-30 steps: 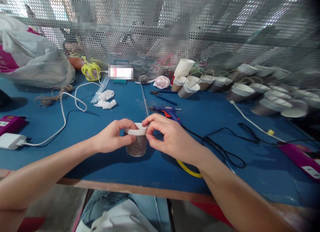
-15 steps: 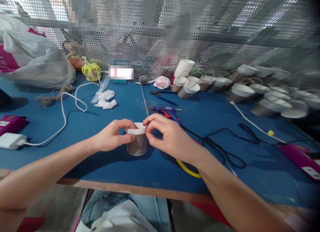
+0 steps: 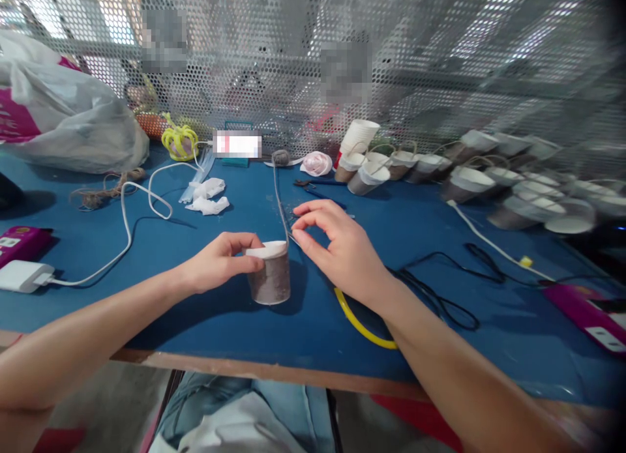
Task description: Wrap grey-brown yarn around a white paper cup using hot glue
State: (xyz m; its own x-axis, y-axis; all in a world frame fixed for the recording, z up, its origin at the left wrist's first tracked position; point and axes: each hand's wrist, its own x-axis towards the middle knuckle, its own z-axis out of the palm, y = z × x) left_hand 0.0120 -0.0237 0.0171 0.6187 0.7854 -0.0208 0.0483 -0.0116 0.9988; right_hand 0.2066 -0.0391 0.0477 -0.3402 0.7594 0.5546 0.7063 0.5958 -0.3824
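Note:
A small grey-brown cup (image 3: 270, 282) with a white rim stands on the blue table. My left hand (image 3: 222, 264) grips it at the rim, thumb outside and fingers reaching inside. Grey cord (image 3: 278, 195) runs from a small ball of cord (image 3: 280, 158) down to the cup's right edge. My right hand (image 3: 337, 248) is just right of the cord, fingers curved with a small gap at the tips and nothing visible between them. Behind that hand the glue gun is mostly hidden.
Pliers (image 3: 320, 189) lie beyond my right hand. Several handled cups (image 3: 467, 182) stand at the right, near stacked white cups (image 3: 359, 137). A yellow ring (image 3: 364, 326), black cable (image 3: 435, 296), white cable (image 3: 128, 225), crumpled white scraps (image 3: 208, 197) and a plastic bag (image 3: 73, 114) are about.
My right hand has moved off the cup's rim, up and to the right, over the glue gun. The cord hangs in a slacker curve. My left hand still holds the cup.

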